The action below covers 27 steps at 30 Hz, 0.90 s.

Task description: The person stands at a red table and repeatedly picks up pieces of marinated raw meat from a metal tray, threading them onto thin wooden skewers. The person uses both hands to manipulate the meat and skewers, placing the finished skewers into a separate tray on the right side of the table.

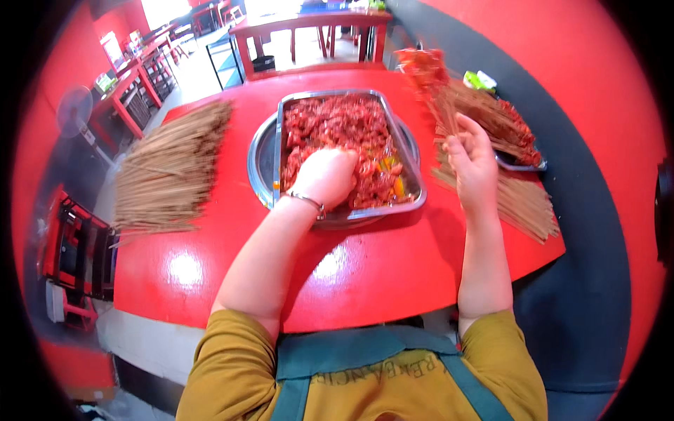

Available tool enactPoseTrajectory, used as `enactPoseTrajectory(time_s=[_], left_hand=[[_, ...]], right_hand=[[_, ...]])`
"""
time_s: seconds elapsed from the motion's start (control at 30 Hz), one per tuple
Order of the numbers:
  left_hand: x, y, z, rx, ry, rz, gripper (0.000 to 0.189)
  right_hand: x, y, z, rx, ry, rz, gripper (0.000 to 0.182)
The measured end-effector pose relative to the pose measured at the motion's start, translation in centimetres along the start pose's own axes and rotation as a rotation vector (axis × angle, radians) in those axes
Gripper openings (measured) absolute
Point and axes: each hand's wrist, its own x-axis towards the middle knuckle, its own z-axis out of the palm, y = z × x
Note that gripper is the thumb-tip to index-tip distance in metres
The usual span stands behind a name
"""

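Note:
A deep metal tray (279, 152) full of cut red raw meat (337, 118) stands before me, with some yellow bits at its right side. My left hand (327, 176) reaches down into the meat, with a bracelet at its wrist. Its fingertips are hidden, so I cannot tell what they hold. Raised to the right of the tray, my right hand (470, 158) is shut on a bunch of skewers (446, 113). Red meat (422, 68) is threaded on their far ends, blurred by motion.
Under the tray is a round metal plate (258, 158). Bare wooden skewers (168, 168) form a big pile on the left of the red table (231, 273). On the right lie more bare skewers (526, 205) and a tray (518, 162) of loaded skewers, close to the wall.

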Motion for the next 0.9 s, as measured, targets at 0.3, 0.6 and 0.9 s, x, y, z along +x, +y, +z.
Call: enactPoseTrajectory(time_s=[0.3,0.6,0.9], left_hand=[[-0.7,-0.1,-2.5,-0.223,0.253,-0.088,0.016],[-0.5,-1.4,-3.2,-0.315,0.442,-0.099,0.010],[-1.6,-2.5,-3.8,-0.089,0.394,0.132,0.019]], right_hand=[[-0.5,-0.2,-1.7,0.389,0.193,0.008,0.017],[5.3,0.3,-5.1,0.811,0.220,0.331,0.014],[18.4,10.4,-10.1,1.143,0.443,0.351,0.005]])
